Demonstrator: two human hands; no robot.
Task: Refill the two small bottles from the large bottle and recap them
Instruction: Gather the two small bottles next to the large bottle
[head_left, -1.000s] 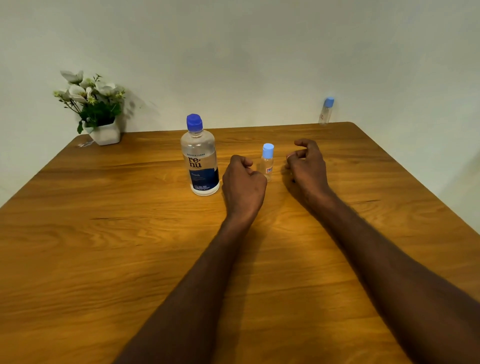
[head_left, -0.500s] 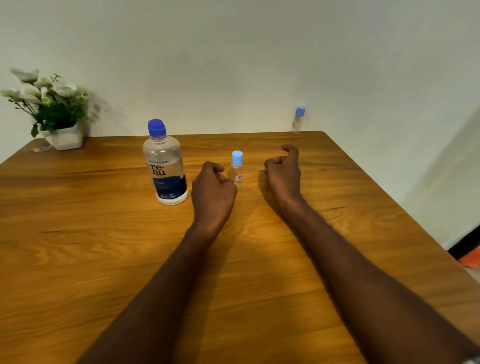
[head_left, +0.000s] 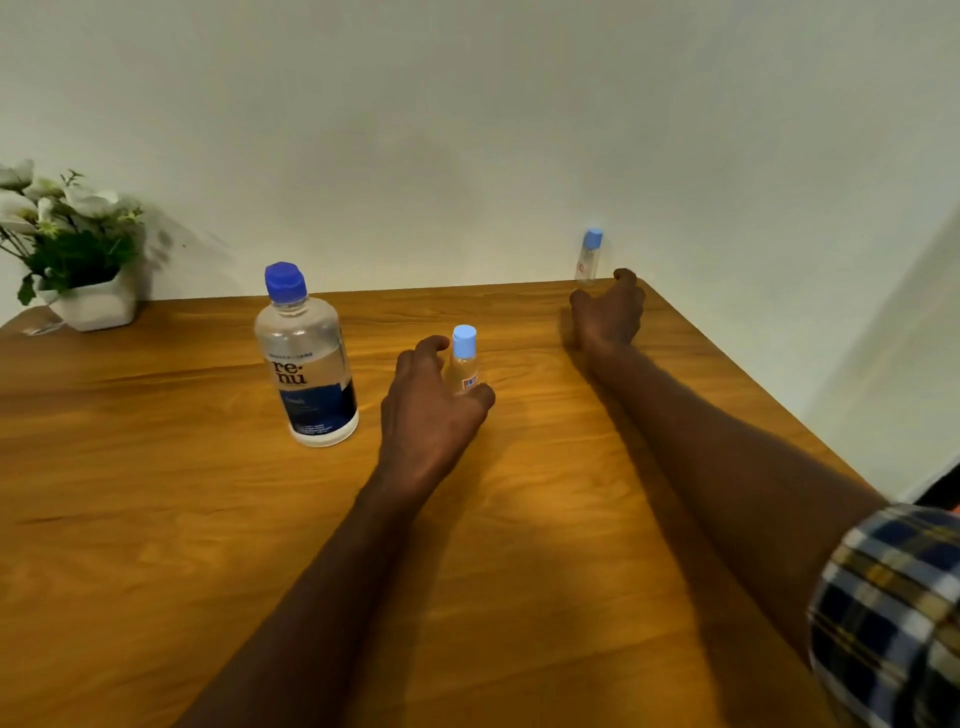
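A large clear bottle (head_left: 306, 364) with a dark blue cap and a "renu" label stands upright left of centre on the wooden table (head_left: 156, 519). Just to its right stands a small clear bottle (head_left: 464, 364) with a light blue cap. My left hand (head_left: 426, 410) curls round it, fingers behind and thumb in front of its base. A second small bottle (head_left: 589, 257) with a light blue cap stands at the table's far right corner against the wall. My right hand (head_left: 608, 312) is stretched out just in front of it, fingers loosely bent and holding nothing.
A white pot of white flowers (head_left: 78, 260) stands at the back left corner. The table's right edge (head_left: 753, 395) runs close along my right forearm. A wall stands directly behind the table.
My right hand has moved from beside the near small bottle out to the far corner bottle. My left hand has uncurled from a fist and wrapped round the near small bottle.
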